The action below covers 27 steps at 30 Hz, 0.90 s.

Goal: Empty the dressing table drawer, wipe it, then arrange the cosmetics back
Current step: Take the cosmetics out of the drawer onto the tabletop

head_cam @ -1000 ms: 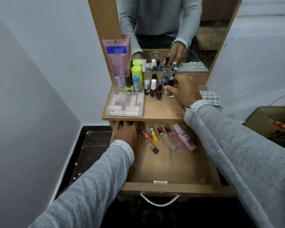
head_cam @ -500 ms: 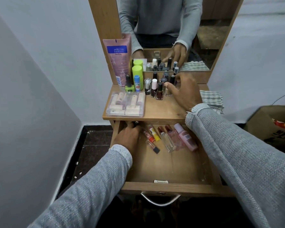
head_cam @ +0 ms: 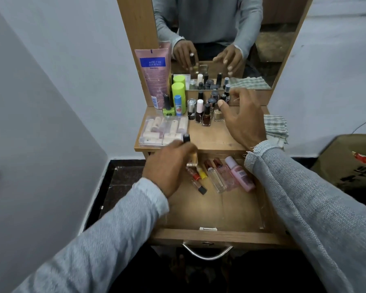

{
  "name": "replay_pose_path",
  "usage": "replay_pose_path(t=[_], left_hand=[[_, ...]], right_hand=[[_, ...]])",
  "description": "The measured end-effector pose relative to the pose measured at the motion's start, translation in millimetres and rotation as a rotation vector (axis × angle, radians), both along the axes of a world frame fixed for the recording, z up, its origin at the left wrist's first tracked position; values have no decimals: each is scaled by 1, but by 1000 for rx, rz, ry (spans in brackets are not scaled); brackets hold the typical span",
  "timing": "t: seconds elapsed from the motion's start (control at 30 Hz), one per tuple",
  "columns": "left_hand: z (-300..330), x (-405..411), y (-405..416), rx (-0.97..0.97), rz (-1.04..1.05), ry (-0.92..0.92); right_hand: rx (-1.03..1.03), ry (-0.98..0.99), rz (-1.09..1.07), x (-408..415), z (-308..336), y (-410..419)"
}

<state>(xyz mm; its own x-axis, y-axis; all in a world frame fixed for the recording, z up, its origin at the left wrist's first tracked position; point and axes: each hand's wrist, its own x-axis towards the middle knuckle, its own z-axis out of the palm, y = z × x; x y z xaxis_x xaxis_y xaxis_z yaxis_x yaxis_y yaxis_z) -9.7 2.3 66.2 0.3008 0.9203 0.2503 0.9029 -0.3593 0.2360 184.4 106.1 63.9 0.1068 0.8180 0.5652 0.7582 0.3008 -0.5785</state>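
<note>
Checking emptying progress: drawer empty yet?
Not empty. The open drawer has bottles lying at its back, among them a pink bottle and a clear bottle.

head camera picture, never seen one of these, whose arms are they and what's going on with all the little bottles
The camera sits on a person's head, looking down, so both grey-sleeved arms are theirs; the mirror repeats them. The left hand grips a small clear bottle with a black cap above the open wooden drawer, where a pink bottle and a few others lie. The right hand hovers, fingers loosely spread, holding nothing, by the nail polish bottles on the wooden tabletop.
</note>
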Motion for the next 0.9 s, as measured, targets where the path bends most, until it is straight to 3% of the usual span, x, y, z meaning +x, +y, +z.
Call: replay_pose_path(t=[0.13,0.33,0.9], left_hand=[[18,12,55,63,71,-113],[12,30,109,48,81,30],[-1,38,106,90,96,62]], right_hand=[[1,8,6,1,-2,-6],[0,7,20,6,-9,-13],[-6,-21,47,8,-20,-30]])
